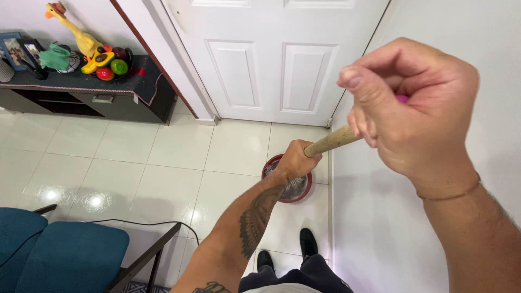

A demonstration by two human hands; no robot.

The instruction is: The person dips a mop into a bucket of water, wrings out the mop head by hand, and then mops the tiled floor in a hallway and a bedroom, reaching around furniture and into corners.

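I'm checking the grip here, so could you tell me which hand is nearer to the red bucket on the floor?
Left. The left hand grips the wooden handle low down, just above the red bucket; the right hand holds its top end, well above.

I am looking down into a home: a white panelled door (271, 59), glossy pale floor tiles (125, 163), a low dark cabinet (92, 97) carrying toys and framed photos (19, 49), and a blue armchair (59, 258) are showing.

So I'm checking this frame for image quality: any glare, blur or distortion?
Head view: two bright glare spots on the glossy floor tiles; the right hand looms oversized from wide-angle closeness; the left hand on the wooden handle stays fairly sharp; soft, even light, faint shadows.
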